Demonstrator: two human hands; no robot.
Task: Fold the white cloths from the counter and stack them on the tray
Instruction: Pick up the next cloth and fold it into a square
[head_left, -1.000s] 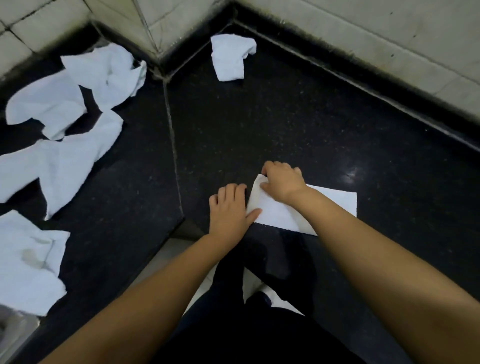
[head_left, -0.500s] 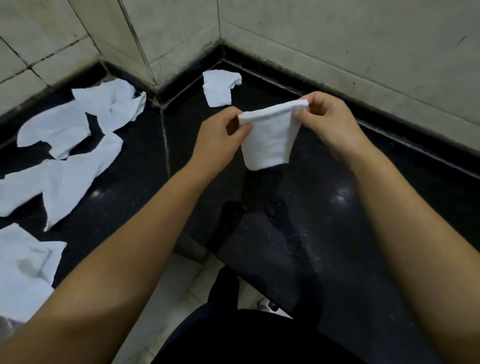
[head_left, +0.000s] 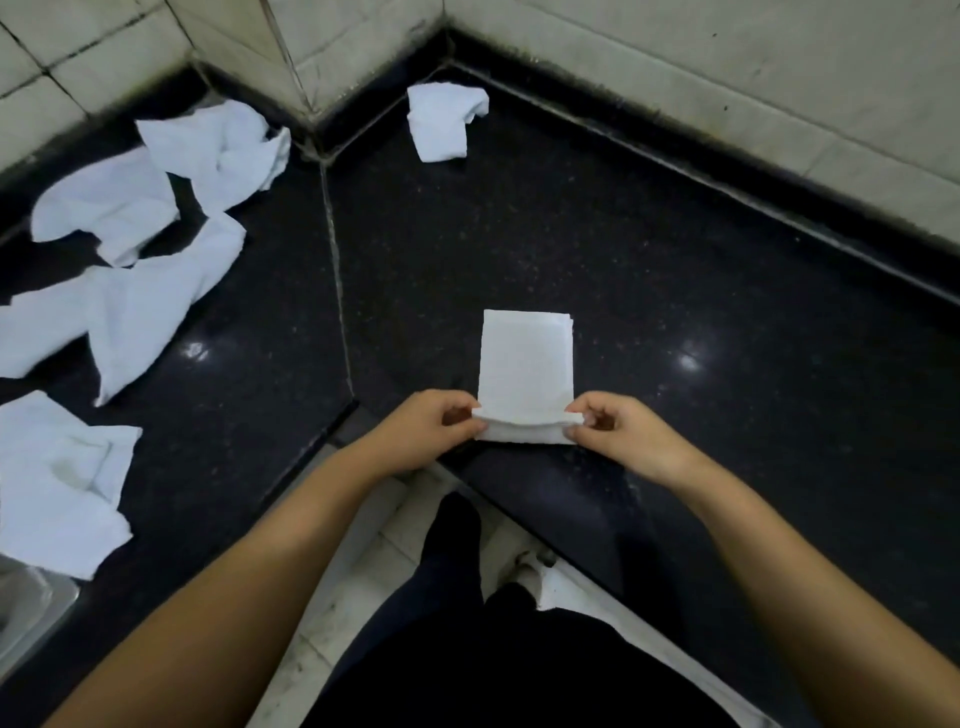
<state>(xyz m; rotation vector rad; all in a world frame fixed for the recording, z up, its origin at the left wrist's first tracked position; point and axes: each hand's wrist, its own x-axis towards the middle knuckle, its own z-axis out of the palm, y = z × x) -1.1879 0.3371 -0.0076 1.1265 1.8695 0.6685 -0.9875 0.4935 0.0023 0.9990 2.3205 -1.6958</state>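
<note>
A folded white cloth (head_left: 525, 364) lies as a narrow rectangle on the black counter (head_left: 675, 291), its near end lifted. My left hand (head_left: 434, 431) pinches the near left corner and my right hand (head_left: 618, 434) pinches the near right corner, turning that edge over. Several unfolded white cloths lie on the left counter: one crumpled (head_left: 223, 150), one spread long (head_left: 124, 317), one near the front left (head_left: 57, 483). Another crumpled cloth (head_left: 441, 119) sits by the far corner. No tray is clearly seen.
Tiled walls (head_left: 727, 67) close the counter at the back and form an inner corner. A metal rim (head_left: 26, 618), perhaps a sink, shows at the lower left edge. The counter's front edge notches in toward me above a pale tiled floor (head_left: 374, 571).
The cloth was flat on the counter, then held up in the air by both hands; now it lies on the counter again, turned lengthwise, with both hands pinching its near end.
</note>
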